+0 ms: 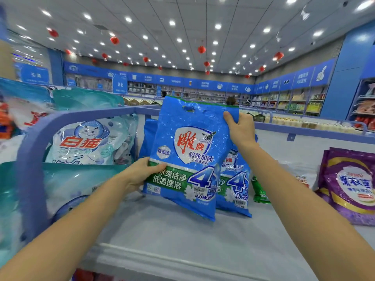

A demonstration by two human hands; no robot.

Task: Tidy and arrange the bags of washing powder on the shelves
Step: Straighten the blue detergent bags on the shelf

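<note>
To the left, past a curved blue rail (34,159), a white cat-brand bag (89,142); to the right, a green pouch (260,191) and a purple bag (349,183). Upright on the pale shelf (182,240), a rear blue bag (236,185), partly hidden. Just in front of it, tilted, the blue washing powder bag (190,155): gripped at its lower left edge by the left hand (142,173), pinched at its top right corner by the right hand (240,128).

The blue bag (190,122) bears a white shield, red characters and a green band with white flowers. The cat bag (89,142) is pale blue-white with red lettering. The purple bag (349,187) carries gold arcs.
</note>
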